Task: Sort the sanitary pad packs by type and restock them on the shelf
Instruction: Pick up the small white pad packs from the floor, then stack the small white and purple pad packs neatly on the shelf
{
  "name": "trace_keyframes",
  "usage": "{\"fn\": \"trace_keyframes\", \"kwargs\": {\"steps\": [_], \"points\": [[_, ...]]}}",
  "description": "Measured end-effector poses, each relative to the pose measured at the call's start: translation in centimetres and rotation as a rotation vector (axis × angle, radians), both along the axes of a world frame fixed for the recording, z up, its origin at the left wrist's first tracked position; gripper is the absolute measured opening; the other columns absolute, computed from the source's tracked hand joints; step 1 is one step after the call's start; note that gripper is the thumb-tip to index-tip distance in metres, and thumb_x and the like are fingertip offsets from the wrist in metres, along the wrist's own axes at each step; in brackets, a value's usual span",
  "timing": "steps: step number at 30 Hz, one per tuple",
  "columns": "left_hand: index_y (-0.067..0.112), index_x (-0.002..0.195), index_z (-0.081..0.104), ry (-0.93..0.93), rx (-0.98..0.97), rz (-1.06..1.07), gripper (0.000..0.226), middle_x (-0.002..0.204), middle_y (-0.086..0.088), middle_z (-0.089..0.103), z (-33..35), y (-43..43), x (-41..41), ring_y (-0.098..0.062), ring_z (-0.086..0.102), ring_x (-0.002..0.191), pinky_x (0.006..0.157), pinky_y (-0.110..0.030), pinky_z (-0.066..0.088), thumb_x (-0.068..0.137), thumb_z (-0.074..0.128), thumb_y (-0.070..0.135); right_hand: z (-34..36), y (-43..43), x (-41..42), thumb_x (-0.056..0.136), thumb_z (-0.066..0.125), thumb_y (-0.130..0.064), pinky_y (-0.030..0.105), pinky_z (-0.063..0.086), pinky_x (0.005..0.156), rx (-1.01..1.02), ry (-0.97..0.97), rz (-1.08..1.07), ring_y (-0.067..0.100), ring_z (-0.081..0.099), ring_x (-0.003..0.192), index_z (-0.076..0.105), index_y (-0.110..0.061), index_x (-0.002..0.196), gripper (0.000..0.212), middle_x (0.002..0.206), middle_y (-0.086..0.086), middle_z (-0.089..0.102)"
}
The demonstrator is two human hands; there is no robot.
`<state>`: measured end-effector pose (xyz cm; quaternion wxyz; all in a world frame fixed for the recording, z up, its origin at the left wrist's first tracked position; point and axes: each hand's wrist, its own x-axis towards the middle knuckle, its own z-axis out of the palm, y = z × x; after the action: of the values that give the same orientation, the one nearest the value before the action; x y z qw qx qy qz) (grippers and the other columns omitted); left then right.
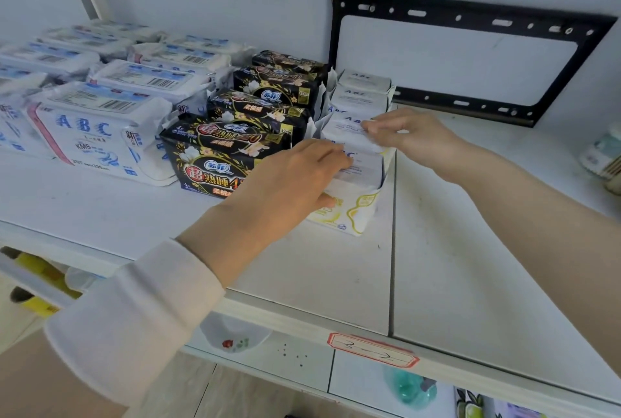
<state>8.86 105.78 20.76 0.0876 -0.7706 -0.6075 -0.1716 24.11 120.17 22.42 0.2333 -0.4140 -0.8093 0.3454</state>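
- white abc packs (364, 81) stand in a row on the shelf (302, 266), beside black packs (268, 105).
- your left hand (295, 179) grips the front pack (363, 172); your right hand (406, 135) pinches the second pack (346, 138) at its top.
- likely light, soft, slick: hold by the sides.

White shelf (302, 283) bearing three groups: large white ABC packs (100, 135) at left, black packs (235, 135) at centre, small white packs (364, 88) at right. Left hand (292, 179) grips the front small pack (353, 212); right hand (413, 135) pinches the second small pack (342, 137) behind it.
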Motion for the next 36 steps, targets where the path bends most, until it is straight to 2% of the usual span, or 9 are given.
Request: {"fn": "trace_keyframes", "kwargs": {"steps": [2, 4, 7, 13, 16, 22, 26, 29, 36], "points": [[0.013, 0.132, 0.049, -0.001, -0.009, 0.016, 0.056, 0.141, -0.006, 0.044, 0.2, 0.1, -0.2, -0.022, 0.04, 0.131, 0.097, -0.035, 0.041, 0.08, 0.069, 0.02, 0.4, 0.0, -0.1, 0.092, 0.054, -0.031, 0.015, 0.04, 0.084, -0.054, -0.021, -0.005, 0.018, 0.051, 0.114, 0.067, -0.003, 0.111, 0.036, 0.114, 0.008, 0.059], [0.014, 0.134, 0.047, -0.003, -0.018, 0.012, 0.056, 0.143, -0.004, 0.042, 0.1, 0.4, -0.3, -0.02, 0.038, 0.132, 0.099, -0.033, 0.039, 0.082, 0.067, 0.021, 0.6, 0.0, -0.2, 0.093, 0.051, -0.033, 0.012, 0.036, 0.085, -0.073, -0.041, -0.003, 0.009, 0.05, 0.113, 0.067, -0.012, 0.112, 0.032, 0.103, -0.007, 0.058], [0.017, 0.137, 0.042, -0.006, -0.053, 0.037, 0.057, 0.146, 0.0, 0.036, 0.0, 0.8, -0.3, -0.016, 0.032, 0.135, 0.102, -0.029, 0.035, 0.085, 0.064, 0.024, 0.4, 0.4, -0.3, 0.093, 0.051, -0.034, 0.013, 0.032, 0.09, -0.063, -0.046, -0.015, 0.008, 0.048, 0.112, 0.067, -0.015, 0.112, 0.031, 0.106, -0.007, 0.056], [0.006, 0.103, 0.066, 0.062, 0.033, 0.0, 0.061, 0.107, -0.014, 0.067, -0.8, 0.8, -0.6, -0.028, 0.067, 0.096, 0.067, -0.037, 0.056, 0.048, 0.09, 0.018, -0.2, 0.4, -0.3, 0.094, 0.048, -0.036, 0.032, 0.026, 0.111, 0.002, -0.068, 0.003, 0.023, 0.045, 0.12, 0.066, 0.0, 0.11, 0.043, 0.099, 0.0, 0.061], [0.004, 0.108, 0.063, 0.063, 0.02, -0.008, 0.062, 0.112, -0.016, 0.065, -0.7, 0.7, -0.3, -0.031, 0.065, 0.1, 0.079, -0.042, 0.054, 0.053, 0.088, 0.02, -0.3, 0.0, -0.1, 0.094, 0.05, -0.031, 0.024, 0.028, 0.104, 0.028, -0.063, 0.011, 0.022, 0.045, 0.12, 0.062, 0.006, 0.113, 0.043, 0.119, 0.02, 0.054], [0.001, 0.116, 0.058, 0.08, 0.061, 0.05, 0.056, 0.12, -0.021, 0.061, -0.2, 0.1, 0.4, -0.034, 0.06, 0.11, 0.097, -0.048, 0.04, 0.072, 0.076, 0.03, -0.3, -1.1, 0.1, 0.092, 0.054, -0.028, 0.025, 0.023, 0.111, 0.182, -0.019, -0.133, 0.019, 0.038, 0.13, 0.058, -0.012, 0.124, 0.036, 0.135, 0.008, 0.048], [0.011, 0.139, 0.036, 0.058, 0.006, 0.081, 0.057, 0.147, -0.01, 0.036, 0.5, -0.5, 0.7, -0.023, 0.031, 0.138, 0.115, -0.033, 0.014, 0.091, 0.05, 0.038, 0.4, -3.4, 1.0, 0.093, 0.054, -0.023, 0.026, 0.02, 0.111, 0.34, -0.008, -0.25, 0.021, 0.038, 0.13, 0.053, -0.006, 0.128, 0.039, 0.135, 0.012, 0.049], [0.017, 0.144, 0.025, 0.057, -0.017, 0.071, 0.057, 0.153, -0.003, 0.024, 1.1, -1.5, 0.9, -0.016, 0.018, 0.142, 0.116, -0.029, 0.005, 0.095, 0.039, 0.041, 0.4, -6.2, 2.2, 0.093, 0.053, -0.025, 0.021, 0.019, 0.107, 0.39, -0.022, -0.331, 0.025, 0.036, 0.131, 0.052, -0.007, 0.13, 0.041, 0.137, 0.01, 0.047], [0.016, 0.141, 0.032, -0.011, 0.004, -0.045, 0.051, 0.15, -0.002, 0.031, 1.7, -6.4, 1.4, -0.015, 0.024, 0.14, 0.114, -0.028, 0.01, 0.095, 0.042, 0.036, -0.4, -15.4, 3.3, 0.093, 0.052, -0.026, 0.018, 0.022, 0.101, 0.481, -0.136, -0.425, 0.025, 0.034, 0.13, 0.049, -0.011, 0.133, 0.043, 0.138, 0.004, 0.046]]}}
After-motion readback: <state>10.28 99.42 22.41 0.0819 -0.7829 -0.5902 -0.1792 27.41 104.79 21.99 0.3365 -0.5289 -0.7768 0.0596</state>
